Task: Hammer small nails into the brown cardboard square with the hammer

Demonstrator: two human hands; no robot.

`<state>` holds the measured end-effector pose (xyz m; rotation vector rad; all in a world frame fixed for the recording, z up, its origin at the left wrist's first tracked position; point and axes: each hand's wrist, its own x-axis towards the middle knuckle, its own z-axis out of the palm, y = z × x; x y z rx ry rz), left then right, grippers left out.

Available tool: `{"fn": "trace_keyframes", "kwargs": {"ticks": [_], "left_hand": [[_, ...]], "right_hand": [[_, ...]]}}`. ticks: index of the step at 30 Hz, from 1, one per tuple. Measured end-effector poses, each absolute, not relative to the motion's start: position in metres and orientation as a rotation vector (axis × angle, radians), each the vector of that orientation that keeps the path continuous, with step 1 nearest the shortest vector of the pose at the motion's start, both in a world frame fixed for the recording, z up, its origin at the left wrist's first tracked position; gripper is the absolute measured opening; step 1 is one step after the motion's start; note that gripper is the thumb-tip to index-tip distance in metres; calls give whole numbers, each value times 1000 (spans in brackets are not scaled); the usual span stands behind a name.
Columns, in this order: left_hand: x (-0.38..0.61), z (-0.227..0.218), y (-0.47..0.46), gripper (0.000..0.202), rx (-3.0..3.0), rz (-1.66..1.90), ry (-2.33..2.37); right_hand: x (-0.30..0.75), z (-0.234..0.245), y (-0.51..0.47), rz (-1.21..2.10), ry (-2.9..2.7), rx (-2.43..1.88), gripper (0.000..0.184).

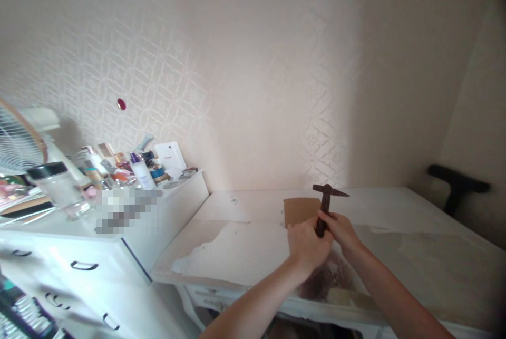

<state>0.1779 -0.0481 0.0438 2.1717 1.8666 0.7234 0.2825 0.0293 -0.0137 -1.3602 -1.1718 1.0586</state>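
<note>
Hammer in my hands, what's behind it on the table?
A flat brown card lies on the white table behind the hammer, slightly left. The left hand hides its near corner; the right hand wraps the lower handle.

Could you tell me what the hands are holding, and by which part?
A small hammer, gripped by the lower handle in both the left hand and right hand, head upward.
</note>
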Motion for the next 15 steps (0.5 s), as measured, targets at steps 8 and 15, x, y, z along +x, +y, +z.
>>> {"fn": "trace_keyframes", "kwargs": {"ticks": [8, 15], "left_hand": [[144, 31, -17, 33, 2035, 733, 1908], [91, 0, 33, 34, 1942, 582, 2225]], "right_hand": [[334, -29, 46, 882, -1264, -1546, 26], [366, -38, 62, 669, -1438, -1664, 27]]}}
